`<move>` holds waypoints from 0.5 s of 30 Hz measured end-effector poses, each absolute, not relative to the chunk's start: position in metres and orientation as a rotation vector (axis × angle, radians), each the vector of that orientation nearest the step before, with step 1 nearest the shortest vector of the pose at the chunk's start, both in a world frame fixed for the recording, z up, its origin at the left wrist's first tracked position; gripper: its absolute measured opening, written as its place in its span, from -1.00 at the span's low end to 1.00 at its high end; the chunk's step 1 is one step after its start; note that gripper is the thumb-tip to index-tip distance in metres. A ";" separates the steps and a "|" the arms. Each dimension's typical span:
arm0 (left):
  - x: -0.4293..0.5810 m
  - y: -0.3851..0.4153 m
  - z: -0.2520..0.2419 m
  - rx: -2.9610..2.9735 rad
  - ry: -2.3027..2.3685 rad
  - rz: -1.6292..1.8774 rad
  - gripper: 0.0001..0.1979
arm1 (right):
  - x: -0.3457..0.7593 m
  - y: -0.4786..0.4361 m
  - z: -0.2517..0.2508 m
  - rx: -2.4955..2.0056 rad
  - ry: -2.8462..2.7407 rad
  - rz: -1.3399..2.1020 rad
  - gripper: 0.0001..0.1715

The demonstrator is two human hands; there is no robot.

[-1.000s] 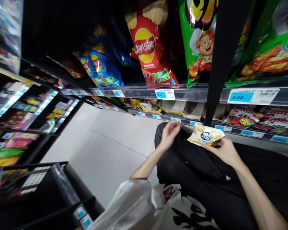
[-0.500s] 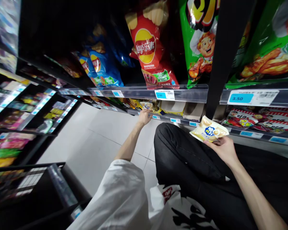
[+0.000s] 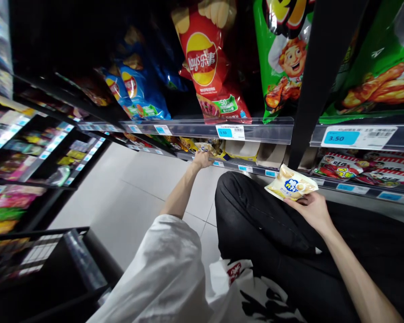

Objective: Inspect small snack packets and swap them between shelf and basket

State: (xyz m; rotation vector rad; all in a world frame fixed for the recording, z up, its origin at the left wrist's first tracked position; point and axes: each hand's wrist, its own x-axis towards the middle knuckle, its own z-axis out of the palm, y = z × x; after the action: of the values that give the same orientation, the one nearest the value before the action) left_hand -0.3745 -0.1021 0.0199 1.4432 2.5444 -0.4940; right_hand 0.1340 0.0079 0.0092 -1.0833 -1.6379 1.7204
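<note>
My right hand (image 3: 310, 207) pinches a small cream-and-yellow snack packet (image 3: 291, 183) with a blue logo by its lower right edge, above my bent knee. At the lowest shelf, my left hand (image 3: 202, 159) reaches in with its fingers closed on another pale snack packet (image 3: 204, 147); the fingertips are partly hidden. That packet is at a yellow display box (image 3: 226, 157) where more small packets lie behind the hand.
Overhanging my left hand is a shelf edge (image 3: 188, 127) with a red chip bag (image 3: 208, 63), blue chip bags (image 3: 141, 87) and a green snack bag (image 3: 283, 67). A black upright (image 3: 306, 85) divides the shelving. At lower left stands a black basket (image 3: 50, 264).
The view has shifted slightly. The packet in my right hand has tipped a little, showing more of its front. My left hand stays at the low shelf, shifted slightly.
</note>
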 end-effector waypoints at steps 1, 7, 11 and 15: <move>-0.374 -0.103 0.019 1.443 2.536 -0.510 -0.47 | 0.134 0.008 0.008 -1.082 -1.642 1.724 -0.27; -0.376 -0.098 0.015 1.466 2.488 -0.540 -0.34 | 0.135 0.008 0.000 -1.079 -1.657 1.716 -0.28; -0.379 -0.092 0.014 1.450 2.483 -0.532 -0.34 | 0.135 0.008 -0.001 -1.086 -1.644 1.718 -0.29; -0.381 -0.087 0.014 1.426 2.491 -0.535 -0.31 | 0.134 0.007 0.000 -1.087 -1.649 1.712 -0.29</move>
State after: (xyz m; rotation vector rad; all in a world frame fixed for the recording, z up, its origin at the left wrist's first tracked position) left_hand -0.3806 -0.0874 0.0144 1.4263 2.4909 -0.5354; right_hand 0.1341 0.0071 -0.0003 -1.0873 -1.6494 1.7124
